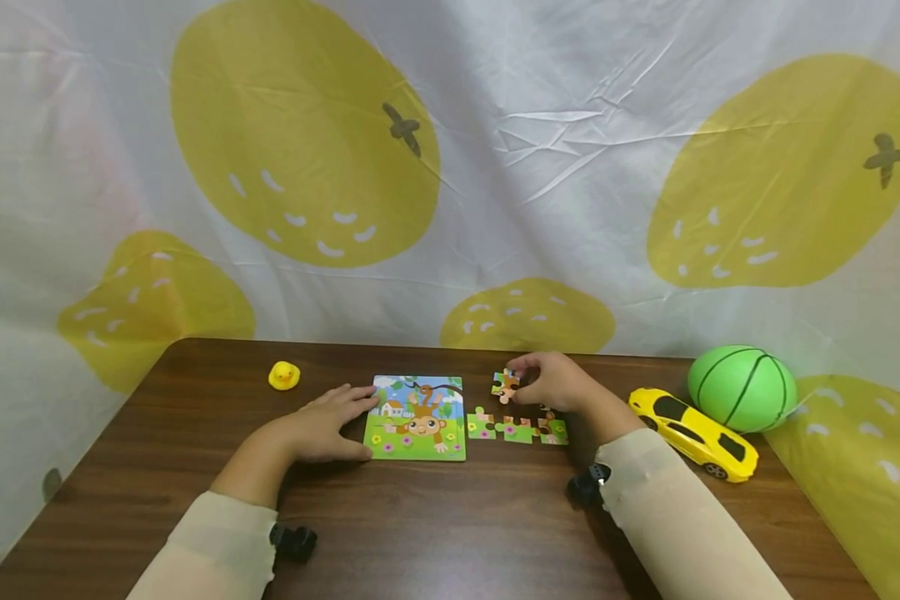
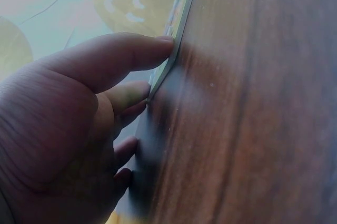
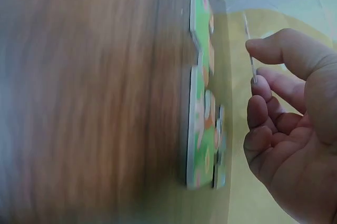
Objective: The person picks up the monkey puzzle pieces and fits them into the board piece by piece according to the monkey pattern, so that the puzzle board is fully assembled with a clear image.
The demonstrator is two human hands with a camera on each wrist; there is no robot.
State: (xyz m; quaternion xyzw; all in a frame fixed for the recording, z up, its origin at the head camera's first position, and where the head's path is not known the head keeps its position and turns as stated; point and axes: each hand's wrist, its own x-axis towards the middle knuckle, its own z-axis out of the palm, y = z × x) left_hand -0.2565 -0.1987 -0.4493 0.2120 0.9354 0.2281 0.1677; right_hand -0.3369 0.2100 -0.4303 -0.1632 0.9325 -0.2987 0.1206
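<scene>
A square monkey picture puzzle board [image 1: 450, 433] lies on the table. My left hand [image 1: 318, 427] rests at its left side, thumb at the near corner and relaxed fingers along the edge. The left wrist view shows that thumb touching the board's edge [image 2: 181, 37]. Right of the board, my right hand [image 1: 558, 382] pinches a brown-and-blue jigsaw piece [image 1: 504, 387] between thumb and fingers. In the right wrist view this piece [image 3: 250, 58] appears edge-on, raised off the table. Below it, a row of green jigsaw pieces [image 1: 482, 425] with flowers lies loose, partly linked.
A small yellow rubber duck [image 1: 284, 376] sits at the back left of the brown table [image 1: 435, 533]. On the right, a yellow toy car [image 1: 693, 433] stands beside my right forearm, with a green ball [image 1: 742, 388] behind it. A lemon-print curtain [image 1: 495, 208] hangs behind.
</scene>
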